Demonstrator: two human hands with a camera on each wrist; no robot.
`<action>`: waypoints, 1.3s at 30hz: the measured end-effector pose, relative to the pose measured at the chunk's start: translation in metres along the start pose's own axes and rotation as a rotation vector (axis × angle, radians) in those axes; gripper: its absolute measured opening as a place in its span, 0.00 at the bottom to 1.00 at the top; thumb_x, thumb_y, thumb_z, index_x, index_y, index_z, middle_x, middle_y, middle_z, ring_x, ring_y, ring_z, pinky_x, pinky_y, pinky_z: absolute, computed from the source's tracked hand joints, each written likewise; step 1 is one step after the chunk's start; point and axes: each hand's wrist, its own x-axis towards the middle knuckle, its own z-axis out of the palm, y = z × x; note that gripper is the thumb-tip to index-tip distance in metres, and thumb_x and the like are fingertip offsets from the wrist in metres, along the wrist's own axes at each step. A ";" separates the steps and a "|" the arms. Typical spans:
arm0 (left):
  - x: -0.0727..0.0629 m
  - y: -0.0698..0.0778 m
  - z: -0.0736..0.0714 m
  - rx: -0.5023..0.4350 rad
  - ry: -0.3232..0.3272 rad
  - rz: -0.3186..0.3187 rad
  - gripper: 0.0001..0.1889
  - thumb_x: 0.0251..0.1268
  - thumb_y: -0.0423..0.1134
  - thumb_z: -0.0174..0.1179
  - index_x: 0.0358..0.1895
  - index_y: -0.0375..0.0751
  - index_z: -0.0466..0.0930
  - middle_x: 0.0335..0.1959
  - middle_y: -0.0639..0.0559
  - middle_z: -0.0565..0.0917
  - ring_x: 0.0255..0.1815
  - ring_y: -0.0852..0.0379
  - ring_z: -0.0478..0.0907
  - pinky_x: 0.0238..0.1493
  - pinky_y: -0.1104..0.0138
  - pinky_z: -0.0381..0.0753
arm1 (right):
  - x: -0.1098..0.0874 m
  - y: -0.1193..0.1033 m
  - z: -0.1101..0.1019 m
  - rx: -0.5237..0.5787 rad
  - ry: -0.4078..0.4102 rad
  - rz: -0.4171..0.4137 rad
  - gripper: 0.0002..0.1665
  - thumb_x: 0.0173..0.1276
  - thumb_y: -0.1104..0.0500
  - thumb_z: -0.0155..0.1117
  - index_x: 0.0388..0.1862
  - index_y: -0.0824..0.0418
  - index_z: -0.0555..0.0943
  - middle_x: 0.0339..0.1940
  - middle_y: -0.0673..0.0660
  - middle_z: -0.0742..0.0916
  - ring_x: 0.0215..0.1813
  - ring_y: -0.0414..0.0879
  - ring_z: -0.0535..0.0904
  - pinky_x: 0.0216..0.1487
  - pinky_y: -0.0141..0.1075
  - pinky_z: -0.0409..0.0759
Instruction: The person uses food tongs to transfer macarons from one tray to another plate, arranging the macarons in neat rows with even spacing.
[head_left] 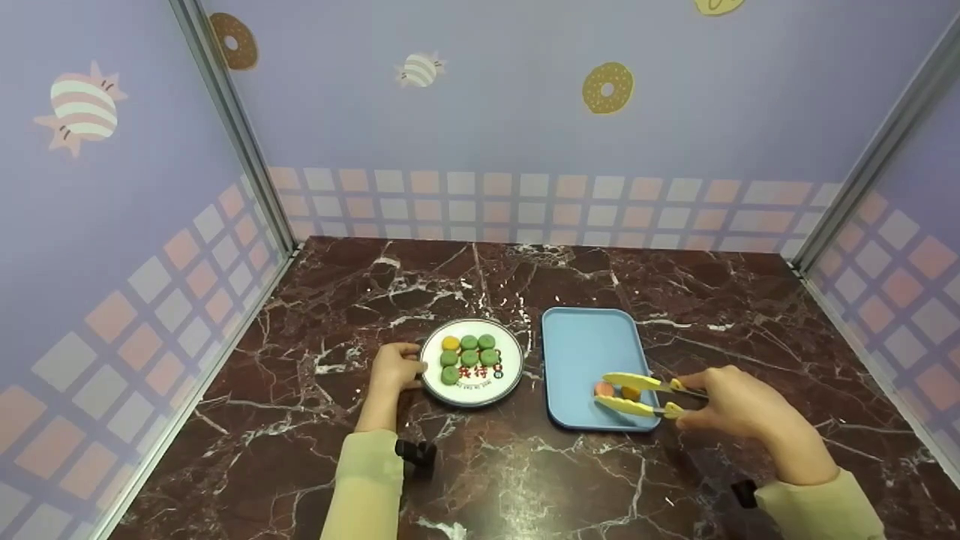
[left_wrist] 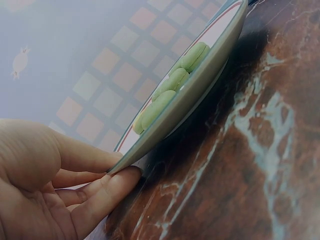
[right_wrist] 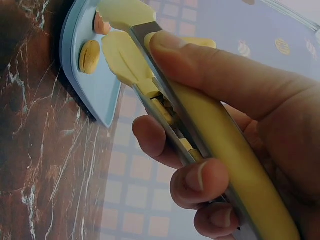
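Observation:
My left hand (head_left: 395,367) pinches the left rim of a round white plate (head_left: 511,354), thumb above and fingers below in the left wrist view. Several green macarons (head_left: 469,358) and one yellow macaron (head_left: 450,343) sit on the plate. My right hand (head_left: 739,403) grips yellow-tipped metal tongs (head_left: 631,380) over the near right part of a blue tray (head_left: 591,341). The tongs' tips stand apart around a pinkish-orange macaron (head_left: 604,390); whether they touch it I cannot tell. Partly hidden by the tongs lies another yellow macaron (right_wrist: 90,57) in the tray.
A dark red marbled tabletop (head_left: 480,465) carries plate and tray side by side, with a narrow gap between them. Purple panels (head_left: 510,112) with checks and sweets enclose the back and both sides. Small white crumbs (head_left: 480,300) or flecks dot the table behind the plate.

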 end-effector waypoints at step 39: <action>0.000 0.001 0.000 -0.014 0.011 0.006 0.24 0.65 0.18 0.64 0.65 0.18 0.77 0.57 0.24 0.82 0.34 0.46 0.87 0.31 0.64 0.93 | 0.003 -0.005 -0.004 -0.014 0.015 -0.069 0.34 0.59 0.51 0.84 0.61 0.65 0.88 0.39 0.52 0.92 0.28 0.39 0.75 0.31 0.38 0.75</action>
